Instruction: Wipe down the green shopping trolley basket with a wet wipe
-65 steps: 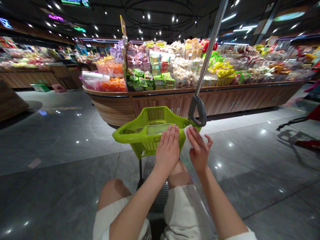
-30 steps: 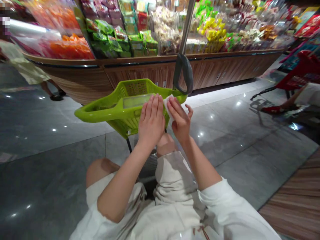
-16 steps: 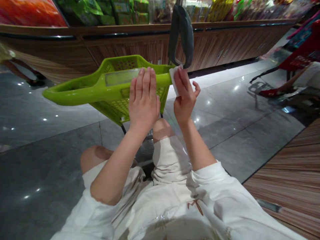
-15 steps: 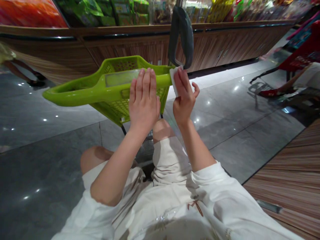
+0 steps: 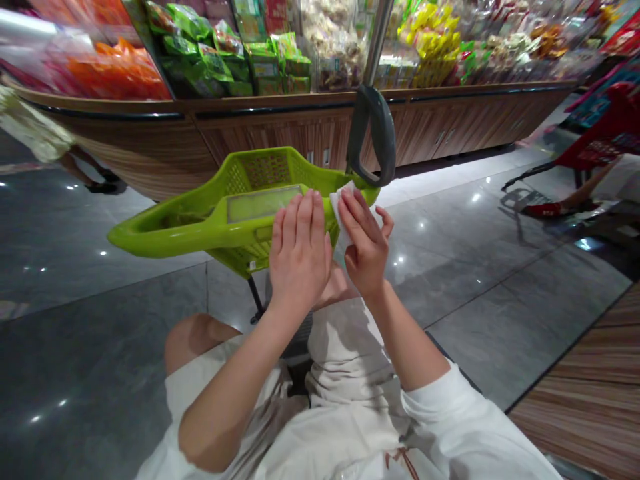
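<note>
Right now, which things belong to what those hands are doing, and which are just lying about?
In use:
left hand, flat on the rim of the green basket
right hand, pressing a white wipe to that rim
grey handle, just above

Just about:
wooden display counter
snack packets on it
red cart
another person's legs, far left

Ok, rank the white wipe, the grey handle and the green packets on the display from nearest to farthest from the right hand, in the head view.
1. white wipe: held by the right hand, against the rim of the green basket.
2. grey handle: just above the hand, standing upright.
3. green packets: far back on the display, upper left.
</note>
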`<state>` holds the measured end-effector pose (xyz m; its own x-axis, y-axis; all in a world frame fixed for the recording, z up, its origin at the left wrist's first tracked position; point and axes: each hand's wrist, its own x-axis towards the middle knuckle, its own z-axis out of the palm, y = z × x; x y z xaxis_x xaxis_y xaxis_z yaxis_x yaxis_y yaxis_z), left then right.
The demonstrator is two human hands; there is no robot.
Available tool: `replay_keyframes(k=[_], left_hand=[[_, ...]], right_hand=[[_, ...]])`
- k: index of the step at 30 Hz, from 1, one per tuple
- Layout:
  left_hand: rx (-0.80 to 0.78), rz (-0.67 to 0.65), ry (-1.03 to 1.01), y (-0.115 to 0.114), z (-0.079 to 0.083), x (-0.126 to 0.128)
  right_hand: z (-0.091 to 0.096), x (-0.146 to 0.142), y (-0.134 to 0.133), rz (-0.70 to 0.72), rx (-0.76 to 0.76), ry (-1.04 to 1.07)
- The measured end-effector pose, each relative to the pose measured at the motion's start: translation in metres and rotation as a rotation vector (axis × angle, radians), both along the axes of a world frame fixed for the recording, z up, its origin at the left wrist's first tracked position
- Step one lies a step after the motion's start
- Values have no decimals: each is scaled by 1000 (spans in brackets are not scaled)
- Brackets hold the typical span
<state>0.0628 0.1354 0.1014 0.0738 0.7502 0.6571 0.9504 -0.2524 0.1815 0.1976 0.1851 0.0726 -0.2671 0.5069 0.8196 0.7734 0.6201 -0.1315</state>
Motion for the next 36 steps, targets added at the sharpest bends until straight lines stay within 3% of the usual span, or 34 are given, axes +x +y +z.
replay_keyframes(k=[8, 12, 14, 18, 24, 29, 34, 36], left_hand=[[107, 52, 87, -30, -5, 18], [154, 44, 104, -40, -7, 23], [146, 43, 119, -43, -6, 24], [116, 51, 122, -47, -5, 24], [113, 68, 125, -46, -3, 25], [109, 62, 70, -47, -2, 28], [115, 76, 61, -48, -2, 30], [109, 70, 61, -48, -1, 30]], right_hand=[[-3, 16, -33, 9, 43, 187], [2, 16, -49, 108, 22, 88], [3, 22, -51, 65, 52, 80], [4, 33, -53, -77, 49, 169], [2, 26, -65, 105, 9, 64], [2, 31, -54, -66, 26, 198], [2, 21, -62, 122, -26, 124], [2, 21, -62, 108, -18, 118]])
